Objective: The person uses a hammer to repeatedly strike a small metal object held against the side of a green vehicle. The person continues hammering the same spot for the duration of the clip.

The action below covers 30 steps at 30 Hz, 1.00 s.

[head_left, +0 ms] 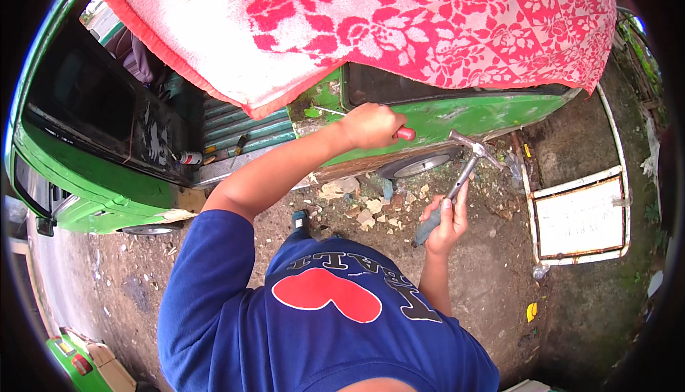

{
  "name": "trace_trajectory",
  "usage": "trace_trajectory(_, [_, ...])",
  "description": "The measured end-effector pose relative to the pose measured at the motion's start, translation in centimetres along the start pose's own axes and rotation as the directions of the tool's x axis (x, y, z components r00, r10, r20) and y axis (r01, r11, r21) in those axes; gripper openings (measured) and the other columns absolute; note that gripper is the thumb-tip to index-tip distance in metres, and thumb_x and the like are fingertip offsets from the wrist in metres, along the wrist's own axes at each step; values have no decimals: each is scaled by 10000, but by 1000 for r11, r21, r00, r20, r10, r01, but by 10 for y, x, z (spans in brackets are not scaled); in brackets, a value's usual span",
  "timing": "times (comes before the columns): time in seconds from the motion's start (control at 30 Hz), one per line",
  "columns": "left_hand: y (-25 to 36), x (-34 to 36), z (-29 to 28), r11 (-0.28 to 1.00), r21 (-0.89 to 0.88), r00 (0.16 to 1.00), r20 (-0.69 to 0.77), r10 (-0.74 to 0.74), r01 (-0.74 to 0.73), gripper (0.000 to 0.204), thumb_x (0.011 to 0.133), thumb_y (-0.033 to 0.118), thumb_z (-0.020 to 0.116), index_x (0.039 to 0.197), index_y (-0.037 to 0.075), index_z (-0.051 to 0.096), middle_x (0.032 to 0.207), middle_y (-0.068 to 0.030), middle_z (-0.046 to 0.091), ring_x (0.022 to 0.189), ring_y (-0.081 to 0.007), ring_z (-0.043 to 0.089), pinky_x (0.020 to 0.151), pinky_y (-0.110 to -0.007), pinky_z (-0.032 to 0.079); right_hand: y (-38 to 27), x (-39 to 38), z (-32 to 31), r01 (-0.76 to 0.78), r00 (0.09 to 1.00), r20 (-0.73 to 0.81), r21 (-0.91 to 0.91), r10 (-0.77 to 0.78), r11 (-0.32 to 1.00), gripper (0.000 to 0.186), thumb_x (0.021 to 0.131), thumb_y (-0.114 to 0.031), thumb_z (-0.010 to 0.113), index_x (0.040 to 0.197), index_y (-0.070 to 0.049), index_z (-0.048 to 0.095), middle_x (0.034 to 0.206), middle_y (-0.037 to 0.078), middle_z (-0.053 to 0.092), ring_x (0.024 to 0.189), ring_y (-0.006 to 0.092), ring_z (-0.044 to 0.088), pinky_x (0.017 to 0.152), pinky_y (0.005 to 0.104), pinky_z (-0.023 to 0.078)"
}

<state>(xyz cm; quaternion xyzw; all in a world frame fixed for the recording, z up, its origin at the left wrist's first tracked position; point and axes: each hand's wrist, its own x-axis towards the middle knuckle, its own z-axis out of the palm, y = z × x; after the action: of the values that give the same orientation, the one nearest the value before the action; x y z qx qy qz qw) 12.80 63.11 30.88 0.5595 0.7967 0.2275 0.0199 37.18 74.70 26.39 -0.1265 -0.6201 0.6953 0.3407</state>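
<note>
My left hand (372,126) is wrapped round a screwdriver (406,133) with a red handle. Its thin metal shaft points left, its tip by the chipped, peeling edge of the green vehicle body (428,124); whether it touches is unclear. Lower and to the right, my right hand (448,222) grips a claw hammer (467,174) by its grey handle. The metal hammer head is raised, apart from the screwdriver, near the vehicle's side. A red and white floral blanket (399,28) drapes over the vehicle's top and partly covers its window.
Broken flakes and chips (367,213) litter the ground below the panel, near a wheel (421,166). An open green door (85,128) stands at left; small tools and a can (191,158) lie on the ledge. A white metal-framed panel (581,217) stands at right.
</note>
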Motion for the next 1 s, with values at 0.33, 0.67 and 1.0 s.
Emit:
trace_trajectory(0.33, [0,4,0,998,49,999,19,-40,39,188,817,239,635,879,61,628,734,-170,671,704,-369,670,657,-478,541,13,3,-2,-73,986,140,-122,90,990,528,1002,-80,455,1509,-41,311,772,55,540,597,98,512,542,237,452])
trace_trajectory(0.67, [-1,0,2,996,63,998,-28,-62,64,189,814,238,638,885,62,634,748,-174,679,702,-362,676,665,-471,550,13,10,-2,-63,988,134,-64,71,996,539,990,-57,460,1503,-8,302,749,35,530,598,90,499,534,232,447])
trace_trajectory(1.0, [2,-49,-3,980,113,864,-461,200,-166,277,796,242,665,676,87,469,567,-86,536,519,-295,600,456,-423,472,3,15,-10,-64,994,87,55,59,996,566,994,-91,489,1517,-35,280,757,48,538,598,103,504,541,244,469])
